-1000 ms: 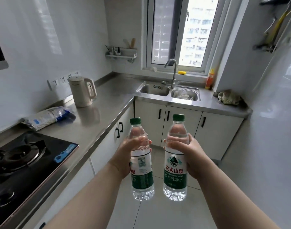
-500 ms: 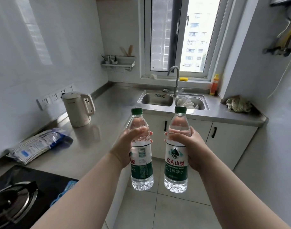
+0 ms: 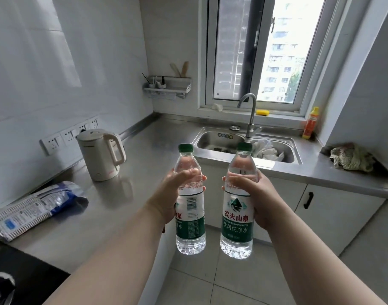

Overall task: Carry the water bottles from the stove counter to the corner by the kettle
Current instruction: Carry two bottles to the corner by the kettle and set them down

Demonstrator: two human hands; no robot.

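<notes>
The stainless-steel surface (image 3: 144, 146) runs along the left wall and turns at the corner toward the double sink (image 3: 205, 140). The cream kettle (image 3: 100, 154) stands upright on it, beside the wall sockets (image 3: 67, 137). We hold both water bottles upright and apart, in the air off the surface edge: left hand (image 3: 171, 194) curled round the left bottle (image 3: 189, 216), right hand (image 3: 261, 194) curled round the right bottle (image 3: 237, 221).

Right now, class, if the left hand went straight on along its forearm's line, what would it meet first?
Probably the sink's left basin: the left hand, holding its bottle, aims that way. The kettle stands left of that line. Height above the counter is unclear.
</notes>
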